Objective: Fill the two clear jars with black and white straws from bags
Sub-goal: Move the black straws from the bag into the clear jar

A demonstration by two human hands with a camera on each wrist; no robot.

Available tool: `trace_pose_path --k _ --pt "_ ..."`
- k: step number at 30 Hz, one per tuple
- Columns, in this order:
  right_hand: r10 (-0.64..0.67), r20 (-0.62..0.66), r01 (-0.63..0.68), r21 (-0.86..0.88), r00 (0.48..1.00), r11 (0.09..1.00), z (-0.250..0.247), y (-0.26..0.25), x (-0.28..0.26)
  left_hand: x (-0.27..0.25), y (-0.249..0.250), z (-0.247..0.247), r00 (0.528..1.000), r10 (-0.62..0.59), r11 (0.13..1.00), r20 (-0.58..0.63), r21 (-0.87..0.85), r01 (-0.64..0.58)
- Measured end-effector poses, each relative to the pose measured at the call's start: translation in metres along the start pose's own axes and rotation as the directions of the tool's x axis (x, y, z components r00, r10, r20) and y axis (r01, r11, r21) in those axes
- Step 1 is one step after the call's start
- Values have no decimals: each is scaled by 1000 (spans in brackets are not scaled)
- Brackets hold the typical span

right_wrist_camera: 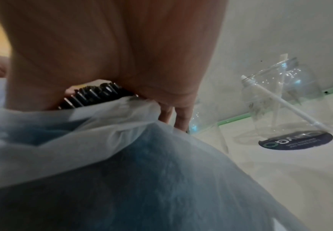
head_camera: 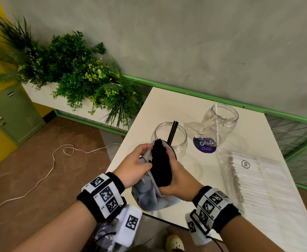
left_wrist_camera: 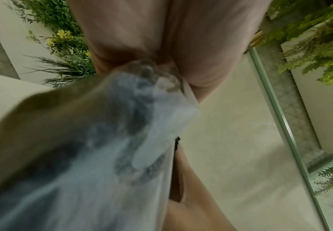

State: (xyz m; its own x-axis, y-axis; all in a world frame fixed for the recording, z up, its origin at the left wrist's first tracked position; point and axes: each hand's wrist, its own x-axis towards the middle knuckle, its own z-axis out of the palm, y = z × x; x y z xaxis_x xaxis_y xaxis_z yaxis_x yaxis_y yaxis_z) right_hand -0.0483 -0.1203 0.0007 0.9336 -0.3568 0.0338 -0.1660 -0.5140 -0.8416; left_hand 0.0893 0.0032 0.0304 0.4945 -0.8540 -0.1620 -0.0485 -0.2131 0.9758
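My right hand point(head_camera: 174, 171) grips a thick bundle of black straws point(head_camera: 161, 164) that sticks out of a cloudy plastic bag point(head_camera: 149, 195). My left hand point(head_camera: 136, 162) pinches the bag's open edge point(left_wrist_camera: 167, 82) beside the bundle. In the right wrist view the black straw ends point(right_wrist_camera: 94, 93) show under my palm. Just beyond my hands stands a clear jar point(head_camera: 169, 137) with two black straws point(head_camera: 172, 131) leaning in it. A second clear jar point(head_camera: 220, 122) farther right holds one white straw point(head_camera: 216, 122). A flat bag of white straws point(head_camera: 258, 179) lies at the right on the white table point(head_camera: 167, 106).
A round purple sticker point(head_camera: 205, 145) lies on the table by the second jar. Green plants point(head_camera: 72, 73) fill a planter at the left. A white cable point(head_camera: 45, 175) trails across the brown floor. A green rail point(head_camera: 221, 100) runs along the grey wall behind the table.
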Motion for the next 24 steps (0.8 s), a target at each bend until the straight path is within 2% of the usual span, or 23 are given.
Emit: trace_pose_path --k 5,10,12,14,17,19,21,24 --pt "93 -57 -93 6 994 996 6 14 8 2 5 -1 996 -88 996 9 19 88" --pt "98 -78 -102 -57 992 993 -1 17 16 5 3 0 991 -120 992 61 -41 122" --pt "78 -87 -83 -54 993 995 -1 14 16 5 -1 1 991 -127 991 47 -41 129" --pt "64 -84 -66 -24 994 998 3 12 15 4 -5 0 993 -114 992 31 -43 116" --pt "75 -104 -75 6 992 997 5 6 14 1 -7 -3 999 -21 1000 27 -9 21" --pt "57 -154 -53 30 986 998 0 3 16 0 -6 -8 998 50 999 -27 -9 -50" --pt "36 -206 -27 49 978 998 -9 3 17 0 -6 -16 988 82 996 -133 -7 -84" --pt "57 -247 -36 88 967 995 -22 11 14 3 -14 -30 968 30 999 -248 35 -22"
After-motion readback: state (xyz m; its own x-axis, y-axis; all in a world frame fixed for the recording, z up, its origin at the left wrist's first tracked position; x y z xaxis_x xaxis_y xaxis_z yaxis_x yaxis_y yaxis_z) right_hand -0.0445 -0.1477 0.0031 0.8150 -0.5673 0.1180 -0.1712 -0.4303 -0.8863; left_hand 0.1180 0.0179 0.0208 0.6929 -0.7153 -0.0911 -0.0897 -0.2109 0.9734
